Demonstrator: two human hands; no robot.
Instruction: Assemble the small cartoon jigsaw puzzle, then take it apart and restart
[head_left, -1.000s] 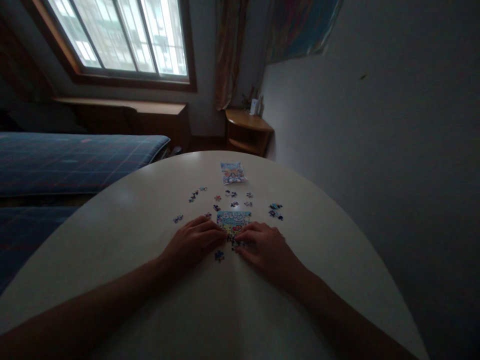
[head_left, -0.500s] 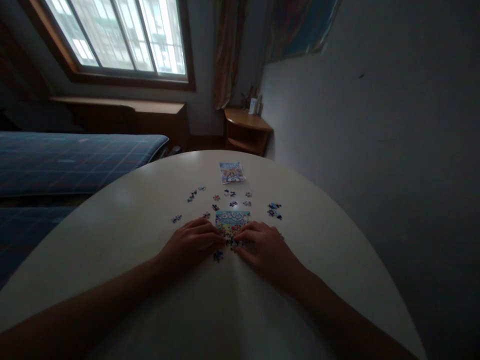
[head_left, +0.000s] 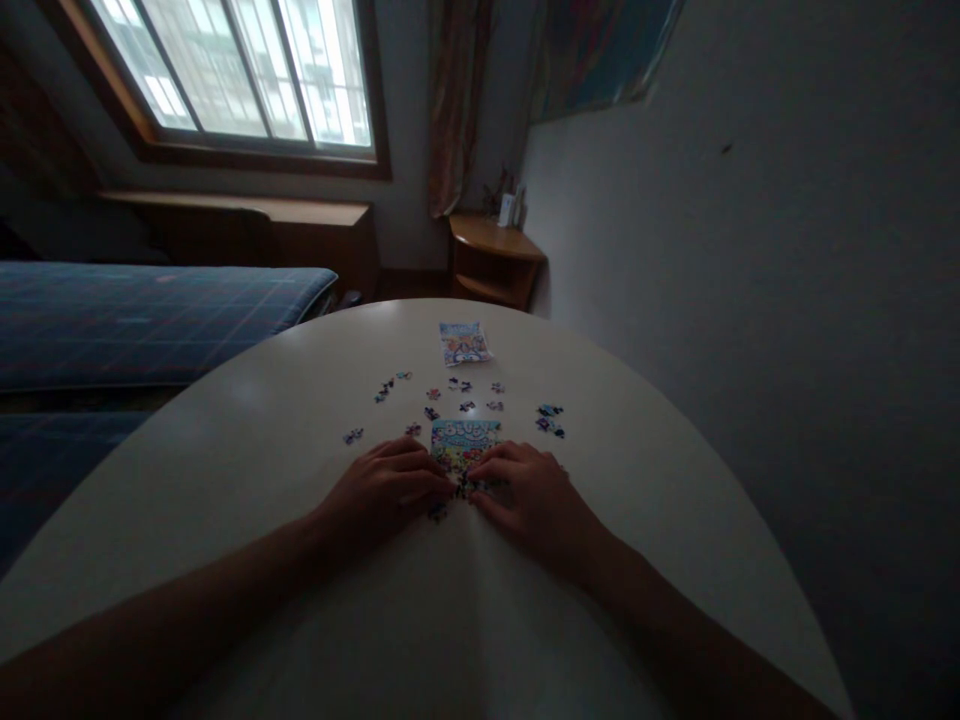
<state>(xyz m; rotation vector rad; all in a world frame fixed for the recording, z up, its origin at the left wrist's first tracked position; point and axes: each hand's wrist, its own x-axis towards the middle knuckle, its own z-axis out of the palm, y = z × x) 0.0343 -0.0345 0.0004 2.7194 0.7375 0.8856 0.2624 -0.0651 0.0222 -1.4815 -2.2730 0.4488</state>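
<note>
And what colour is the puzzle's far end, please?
The far end is mostly light blue in the head view.

Light is dim and comes from the window (head_left: 247,75) at the upper left, whose panes glare nearly white, while the wall (head_left: 780,330) darkens almost to black at the lower right. A pale sheen lies on the far part of the table (head_left: 637,480), its near part in shadow. Lines stretch toward the edges, and the puzzle pieces (head_left: 550,427) at mid-frame look soft.
</note>
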